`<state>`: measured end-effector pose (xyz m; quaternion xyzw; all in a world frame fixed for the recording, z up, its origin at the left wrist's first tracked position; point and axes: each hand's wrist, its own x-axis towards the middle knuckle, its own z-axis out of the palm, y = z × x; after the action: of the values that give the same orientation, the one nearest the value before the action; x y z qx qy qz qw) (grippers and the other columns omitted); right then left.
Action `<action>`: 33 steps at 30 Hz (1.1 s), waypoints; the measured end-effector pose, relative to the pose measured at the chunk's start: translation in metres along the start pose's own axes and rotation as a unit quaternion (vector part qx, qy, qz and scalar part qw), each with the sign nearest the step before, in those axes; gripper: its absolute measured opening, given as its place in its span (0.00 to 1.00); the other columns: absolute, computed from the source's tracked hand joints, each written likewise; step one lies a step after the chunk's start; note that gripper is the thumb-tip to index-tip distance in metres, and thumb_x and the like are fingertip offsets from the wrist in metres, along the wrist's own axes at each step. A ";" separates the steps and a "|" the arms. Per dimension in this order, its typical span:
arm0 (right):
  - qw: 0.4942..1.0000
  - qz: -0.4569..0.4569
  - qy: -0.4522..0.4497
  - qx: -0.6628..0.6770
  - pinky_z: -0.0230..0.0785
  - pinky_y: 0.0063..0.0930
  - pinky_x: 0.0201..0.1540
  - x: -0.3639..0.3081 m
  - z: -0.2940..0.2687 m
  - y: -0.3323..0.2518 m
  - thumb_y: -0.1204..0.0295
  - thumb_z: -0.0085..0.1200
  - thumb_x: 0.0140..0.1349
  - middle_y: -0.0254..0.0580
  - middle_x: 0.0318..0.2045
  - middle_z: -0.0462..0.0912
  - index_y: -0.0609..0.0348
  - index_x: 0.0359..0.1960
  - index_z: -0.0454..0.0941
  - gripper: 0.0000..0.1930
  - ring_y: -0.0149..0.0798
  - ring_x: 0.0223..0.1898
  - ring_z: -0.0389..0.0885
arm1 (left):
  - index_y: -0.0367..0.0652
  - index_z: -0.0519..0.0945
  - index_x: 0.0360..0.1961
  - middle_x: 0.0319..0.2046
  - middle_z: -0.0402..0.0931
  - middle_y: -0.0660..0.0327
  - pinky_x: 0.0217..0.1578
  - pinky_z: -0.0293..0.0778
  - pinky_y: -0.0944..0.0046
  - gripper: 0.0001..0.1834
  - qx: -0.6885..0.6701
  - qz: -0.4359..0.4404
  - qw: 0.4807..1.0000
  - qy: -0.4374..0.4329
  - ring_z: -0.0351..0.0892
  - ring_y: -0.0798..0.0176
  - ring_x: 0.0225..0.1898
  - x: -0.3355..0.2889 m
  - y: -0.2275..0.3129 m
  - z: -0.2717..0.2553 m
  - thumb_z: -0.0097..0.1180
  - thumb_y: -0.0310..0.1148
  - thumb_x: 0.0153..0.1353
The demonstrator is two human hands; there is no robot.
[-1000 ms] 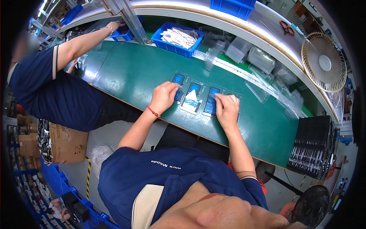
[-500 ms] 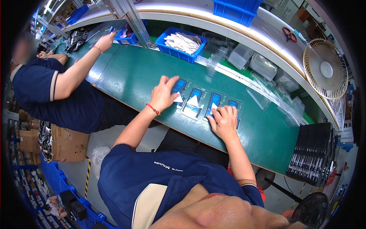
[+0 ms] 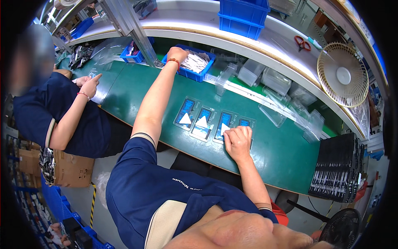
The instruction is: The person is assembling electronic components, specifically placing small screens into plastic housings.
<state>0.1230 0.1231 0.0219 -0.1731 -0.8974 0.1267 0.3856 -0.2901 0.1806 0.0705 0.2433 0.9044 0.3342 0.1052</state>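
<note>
My left hand [image 3: 177, 54] is at the left end of a blue bin [image 3: 203, 77] of white paper pieces [image 3: 195, 62]; its fingers are hidden. On the green table [image 3: 159, 95] lie several clear flat packages with blue inserts in a row. White triangular pieces rest on the left package [image 3: 189, 104], the second package [image 3: 205, 113] and the third package [image 3: 226, 117]. My right hand [image 3: 238, 143] has its fingers bent together by the third package's triangle, covering much of the rightmost package [image 3: 244, 123]. Whatever its fingertips hold is hidden.
A co-worker's hands [image 3: 88, 85] are at the table's left part. Clear plastic boxes [image 3: 275, 81] sit along the back edge. A stack of black trays [image 3: 338, 168] stands at the right end. Red-handled scissors [image 3: 302, 42] and a round fan [image 3: 343, 75] are on the shelf.
My left hand has left the leftmost package and reached forward to the blue bin. My right hand's fingers have drawn together over the rightmost package. The co-worker's raised arm has come down.
</note>
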 end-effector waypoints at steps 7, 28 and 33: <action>0.999 0.008 0.007 0.035 0.60 0.38 0.45 -0.004 -0.001 0.002 0.75 0.63 0.47 0.34 0.25 0.76 0.54 0.24 0.78 0.05 0.40 0.35 0.73 | 0.42 0.84 0.29 0.25 0.77 0.67 0.19 0.58 0.67 0.08 -0.362 -0.032 0.931 0.040 0.61 0.72 0.19 -0.013 -0.009 -0.029 0.67 0.35 0.52; 0.885 0.454 0.043 0.095 0.72 0.29 0.31 -0.031 -0.042 0.050 0.65 0.57 0.61 0.45 0.24 0.82 0.63 0.35 0.82 0.12 0.35 0.24 0.80 | 0.44 0.70 0.57 0.57 0.62 0.43 0.56 0.55 0.39 0.36 0.060 0.336 0.938 0.063 0.59 0.39 0.59 -0.337 0.017 0.089 0.62 0.52 0.51; 0.900 0.416 -0.029 0.129 0.74 0.30 0.32 -0.026 -0.024 0.026 0.65 0.55 0.63 0.48 0.24 0.83 0.65 0.37 0.82 0.14 0.36 0.26 0.83 | 0.56 0.62 0.67 0.67 0.47 0.34 0.55 0.34 0.17 0.43 0.153 0.278 0.947 -0.042 0.37 0.28 0.69 -0.341 -0.004 0.089 0.49 0.68 0.54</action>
<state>0.1633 0.1387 0.0114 -0.4756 -0.7302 0.3953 0.2903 0.0332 0.0532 0.0105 0.5119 0.8361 0.1970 0.0077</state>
